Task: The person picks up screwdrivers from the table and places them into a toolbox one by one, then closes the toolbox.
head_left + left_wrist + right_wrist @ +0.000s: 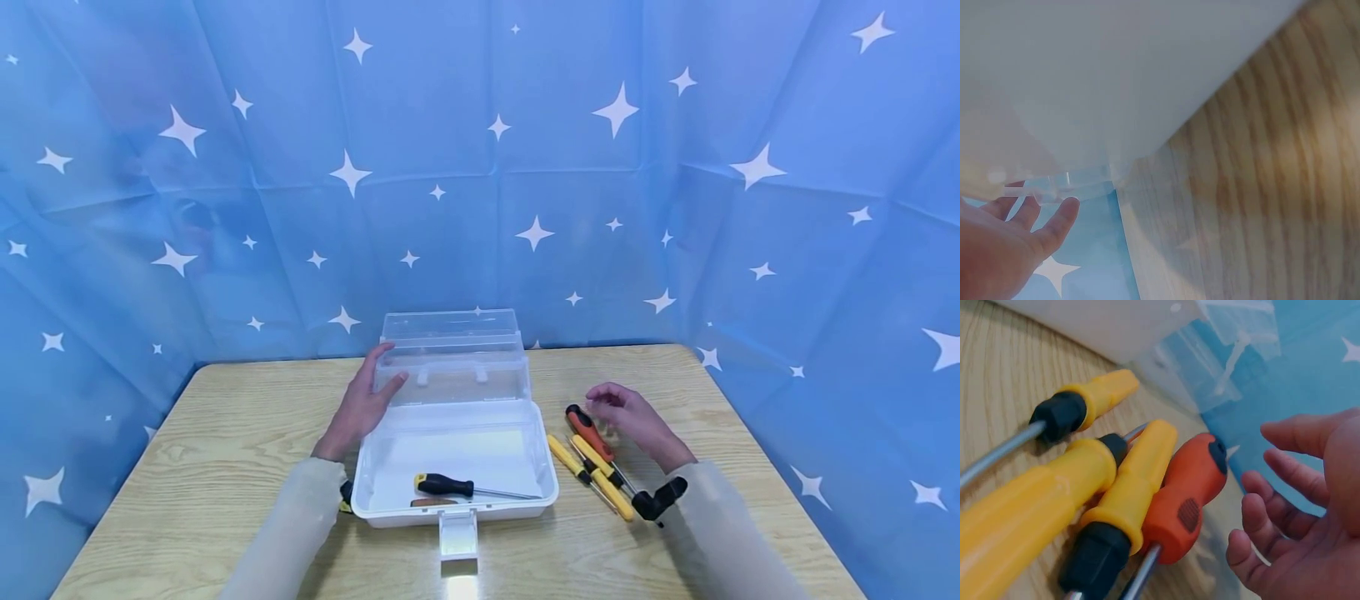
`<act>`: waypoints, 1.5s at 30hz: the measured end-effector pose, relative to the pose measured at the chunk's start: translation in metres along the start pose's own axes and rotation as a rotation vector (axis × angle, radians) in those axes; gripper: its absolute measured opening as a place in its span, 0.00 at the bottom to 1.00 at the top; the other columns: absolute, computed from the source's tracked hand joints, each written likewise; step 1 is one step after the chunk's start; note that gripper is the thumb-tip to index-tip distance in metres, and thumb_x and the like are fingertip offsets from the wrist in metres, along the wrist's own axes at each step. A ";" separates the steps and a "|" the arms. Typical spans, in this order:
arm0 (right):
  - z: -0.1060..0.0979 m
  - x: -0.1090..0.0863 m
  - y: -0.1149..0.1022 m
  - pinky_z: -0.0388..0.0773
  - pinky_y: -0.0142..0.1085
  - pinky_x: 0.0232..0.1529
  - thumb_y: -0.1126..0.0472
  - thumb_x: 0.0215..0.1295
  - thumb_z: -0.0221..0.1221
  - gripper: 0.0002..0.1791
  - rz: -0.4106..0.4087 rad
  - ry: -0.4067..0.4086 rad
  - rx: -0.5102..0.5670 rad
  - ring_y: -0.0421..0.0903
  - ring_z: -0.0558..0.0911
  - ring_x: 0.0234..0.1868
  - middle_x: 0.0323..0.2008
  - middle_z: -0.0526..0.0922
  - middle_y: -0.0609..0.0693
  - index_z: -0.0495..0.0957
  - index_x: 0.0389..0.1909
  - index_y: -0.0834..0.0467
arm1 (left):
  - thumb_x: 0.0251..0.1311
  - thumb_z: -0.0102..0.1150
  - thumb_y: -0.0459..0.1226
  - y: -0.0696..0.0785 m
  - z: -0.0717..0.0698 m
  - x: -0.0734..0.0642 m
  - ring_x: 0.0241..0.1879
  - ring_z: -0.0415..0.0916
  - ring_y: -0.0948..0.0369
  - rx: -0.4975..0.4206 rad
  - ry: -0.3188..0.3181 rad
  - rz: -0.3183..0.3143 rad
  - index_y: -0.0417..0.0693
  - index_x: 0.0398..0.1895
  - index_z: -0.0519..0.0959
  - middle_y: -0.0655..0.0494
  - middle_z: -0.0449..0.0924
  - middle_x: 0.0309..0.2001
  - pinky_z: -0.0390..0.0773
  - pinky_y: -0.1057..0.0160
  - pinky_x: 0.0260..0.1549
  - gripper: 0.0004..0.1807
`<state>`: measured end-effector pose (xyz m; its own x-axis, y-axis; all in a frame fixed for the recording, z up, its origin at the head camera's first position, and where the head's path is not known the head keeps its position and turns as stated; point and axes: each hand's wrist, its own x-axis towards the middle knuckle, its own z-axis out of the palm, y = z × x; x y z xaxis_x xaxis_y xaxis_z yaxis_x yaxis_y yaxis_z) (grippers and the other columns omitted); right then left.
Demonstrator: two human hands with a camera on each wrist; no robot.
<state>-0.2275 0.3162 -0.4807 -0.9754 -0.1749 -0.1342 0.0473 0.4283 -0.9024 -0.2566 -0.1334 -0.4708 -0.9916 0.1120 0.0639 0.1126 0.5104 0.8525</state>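
A white toolbox [454, 522] stands with its clear lid [453, 379] raised at the back. Inside lie a black-and-yellow screwdriver [446, 485] and a brown-handled item [432, 502], partly hidden by the front wall. At the lid's left edge rests my left hand [362, 410], its thumb and fingers spread; in the left wrist view the fingertips [1067, 209] meet the clear plastic. My right hand [633, 418] hovers with loosely bent fingers beside an orange-and-black screwdriver [1175, 515], holding nothing. Several yellow-handled screwdrivers [1100, 399] lie against and near the orange one.
The wooden table [247, 450] ends at a blue star-patterned curtain [450, 225] behind and at both sides. A white latch flap [457, 537] hangs from the box's front. Something black and yellow [346, 497] shows between the left sleeve and the box.
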 end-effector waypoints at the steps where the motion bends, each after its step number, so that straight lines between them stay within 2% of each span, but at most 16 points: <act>1: 0.000 0.001 0.003 0.78 0.42 0.37 0.55 0.74 0.56 0.22 0.005 -0.002 -0.001 0.56 0.77 0.40 0.47 0.79 0.60 0.70 0.57 0.67 | 0.67 0.48 0.64 0.000 0.000 0.000 0.77 0.44 0.44 -0.001 0.000 0.001 0.70 0.77 0.50 0.53 0.45 0.80 0.53 0.31 0.68 0.39; 5: 0.001 0.003 0.011 0.77 0.40 0.35 0.54 0.73 0.56 0.22 0.034 -0.004 -0.018 0.54 0.76 0.39 0.45 0.79 0.57 0.69 0.59 0.65 | 0.66 0.48 0.64 0.000 0.001 0.000 0.77 0.44 0.44 -0.004 0.000 0.008 0.70 0.76 0.51 0.53 0.45 0.80 0.53 0.31 0.68 0.39; 13: 0.007 0.007 0.018 0.74 0.39 0.48 0.50 0.67 0.62 0.27 0.090 -0.008 -0.044 0.47 0.79 0.45 0.47 0.79 0.54 0.70 0.59 0.61 | 0.69 0.49 0.61 0.001 0.001 0.000 0.78 0.43 0.45 -0.001 0.005 -0.006 0.71 0.77 0.51 0.54 0.45 0.80 0.53 0.31 0.68 0.37; 18: 0.011 0.009 0.020 0.74 0.38 0.44 0.49 0.64 0.65 0.28 0.076 -0.019 -0.060 0.48 0.76 0.43 0.45 0.77 0.55 0.71 0.57 0.61 | 0.69 0.49 0.61 0.001 0.000 0.001 0.78 0.42 0.46 0.001 0.008 -0.003 0.69 0.77 0.51 0.54 0.45 0.80 0.52 0.31 0.68 0.37; 24: 0.013 0.008 0.019 0.73 0.36 0.43 0.48 0.62 0.67 0.28 0.064 -0.004 -0.103 0.47 0.75 0.41 0.43 0.77 0.54 0.71 0.55 0.61 | 0.68 0.49 0.62 0.000 0.000 0.002 0.78 0.42 0.46 -0.007 0.003 0.002 0.70 0.76 0.52 0.55 0.45 0.80 0.52 0.31 0.68 0.37; 32: 0.015 0.008 0.016 0.71 0.37 0.41 0.53 0.62 0.68 0.27 0.077 0.004 -0.102 0.48 0.72 0.38 0.41 0.74 0.53 0.71 0.55 0.63 | 0.67 0.49 0.63 0.000 0.000 0.000 0.78 0.42 0.47 -0.012 0.000 0.003 0.70 0.76 0.51 0.55 0.45 0.80 0.52 0.32 0.69 0.38; 45: 0.015 0.010 0.017 0.74 0.37 0.40 0.50 0.63 0.67 0.26 0.083 0.018 -0.128 0.47 0.75 0.39 0.41 0.78 0.54 0.73 0.53 0.63 | 0.68 0.48 0.62 0.000 -0.001 0.001 0.78 0.42 0.46 -0.009 -0.004 0.002 0.69 0.77 0.50 0.54 0.44 0.80 0.52 0.31 0.68 0.38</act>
<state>-0.2335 0.3083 -0.5036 -0.9730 -0.1190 -0.1979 0.1013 0.5504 -0.8287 -0.2572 -0.1338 -0.4700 -0.9912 0.1165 0.0630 0.1135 0.5021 0.8573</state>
